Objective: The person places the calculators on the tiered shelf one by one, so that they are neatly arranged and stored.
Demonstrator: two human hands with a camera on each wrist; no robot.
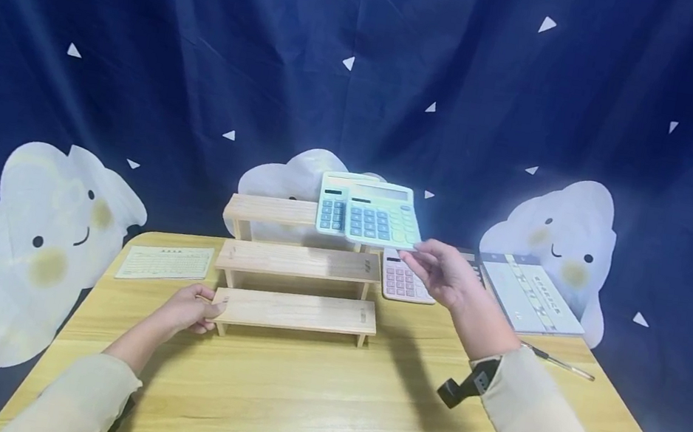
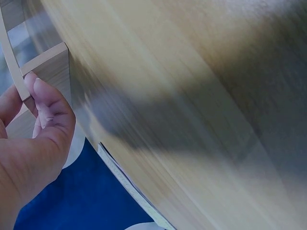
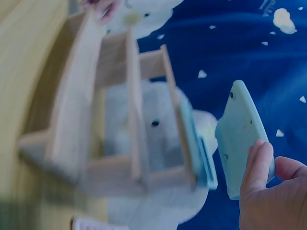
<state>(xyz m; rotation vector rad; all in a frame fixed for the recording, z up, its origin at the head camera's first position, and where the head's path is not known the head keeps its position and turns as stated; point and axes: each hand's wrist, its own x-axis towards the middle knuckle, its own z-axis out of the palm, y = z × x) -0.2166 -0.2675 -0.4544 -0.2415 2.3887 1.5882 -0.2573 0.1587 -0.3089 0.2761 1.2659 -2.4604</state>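
My right hand (image 1: pixel 446 272) pinches a mint-green calculator (image 1: pixel 383 214) near its lower right corner, thumb on one face and fingers against the back (image 3: pixel 242 134). It is held up apart from the three-tier wooden stand (image 1: pixel 299 260). A second calculator (image 1: pixel 331 202) with dark keys rests on the stand's top tier, partly hidden by the held one. My left hand (image 1: pixel 188 308) grips the left end of the lowest tier between thumb and fingers; the left wrist view shows these fingers (image 2: pixel 50 103) round the board's end.
Behind my right hand a pink calculator (image 1: pixel 400 281) lies on the table (image 1: pixel 265 398). A boxed notebook-like item (image 1: pixel 529 296) and a pen (image 1: pixel 556 361) lie to the right. At left is a printed form pad (image 1: pixel 164 263). A blue curtain (image 1: pixel 398 52) hangs behind.
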